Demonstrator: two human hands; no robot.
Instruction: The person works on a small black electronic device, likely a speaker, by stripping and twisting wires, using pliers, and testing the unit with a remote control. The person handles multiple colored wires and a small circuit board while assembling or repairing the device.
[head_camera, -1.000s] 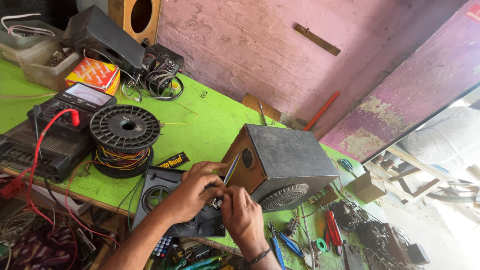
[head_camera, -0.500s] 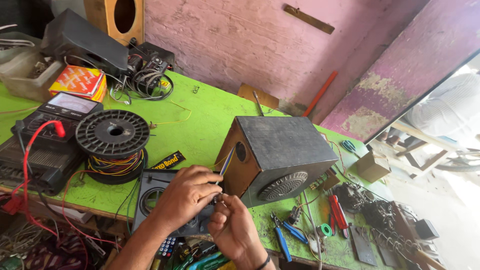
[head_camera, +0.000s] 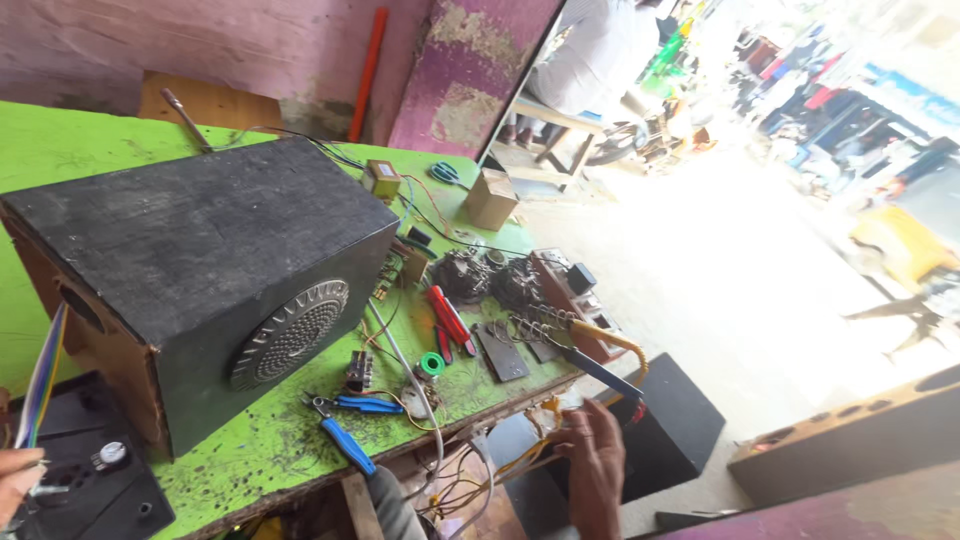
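Note:
A black speaker box (head_camera: 200, 250) with a round metal grille (head_camera: 290, 335) lies on the green table (head_camera: 60, 150). My left hand (head_camera: 12, 482), mostly cut off at the bottom left corner, pinches the lower end of a multicoloured ribbon cable (head_camera: 45, 375) that comes out of the box's side, above a black panel (head_camera: 90, 495). My right hand (head_camera: 597, 460) is off the table's front edge with its fingers spread. It sits just below the handle end of a soldering iron (head_camera: 590, 365), which rests in a spring stand (head_camera: 535, 325). Nothing is in its grasp.
Blue pliers (head_camera: 345, 435), a red-handled tool (head_camera: 448, 320), a green tape roll (head_camera: 432, 364), circuit parts and loose wires litter the table's right part. A small cardboard box (head_camera: 490, 198) stands at the far edge. A black box (head_camera: 675, 425) sits on the floor. A person in white (head_camera: 600, 50) sits outside.
The view has swung to the right end of the table. My right hand left the speaker box and moved out past the table edge to the soldering iron. My left hand stays by the ribbon cable.

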